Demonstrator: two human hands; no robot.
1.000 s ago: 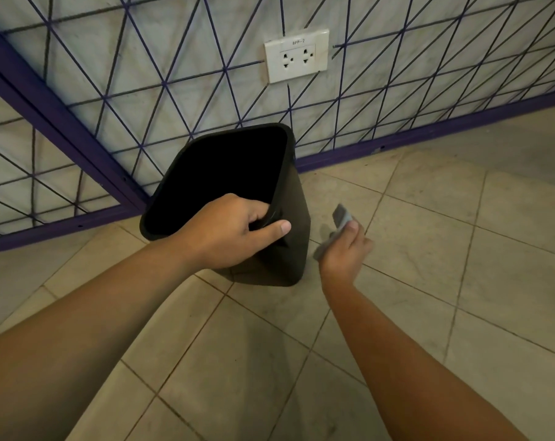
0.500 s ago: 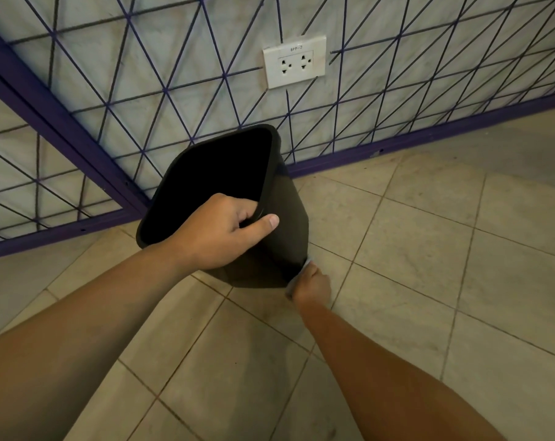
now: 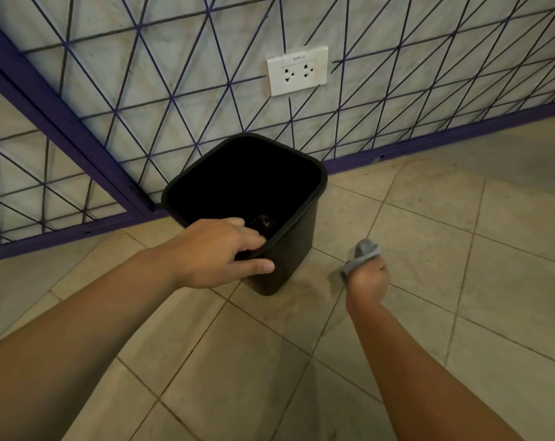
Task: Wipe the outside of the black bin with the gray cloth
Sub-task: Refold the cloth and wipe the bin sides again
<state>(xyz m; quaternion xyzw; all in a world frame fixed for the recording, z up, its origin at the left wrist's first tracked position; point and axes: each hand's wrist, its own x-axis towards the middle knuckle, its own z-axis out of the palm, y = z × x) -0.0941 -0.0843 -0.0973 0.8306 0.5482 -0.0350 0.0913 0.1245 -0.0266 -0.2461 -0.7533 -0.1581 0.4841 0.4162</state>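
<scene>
Socket (image 3: 297, 71) labelled "RPP-2"; left hand (image 3: 217, 253) gripping smooth square bin (image 3: 297, 246) rim, right hand (image 3: 367, 279) clutching crumpled cloth (image 3: 364, 253).

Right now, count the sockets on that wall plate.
2, side by side on the white wall plate above the black bin: the left socket and the right socket. Nothing covers the plate.

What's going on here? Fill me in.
A person is cleaning a black bin that stands on the tiled floor by a wall. The left hand grips the bin's near rim. The right hand holds a bunched gray cloth off to the bin's right, not touching it.
</scene>
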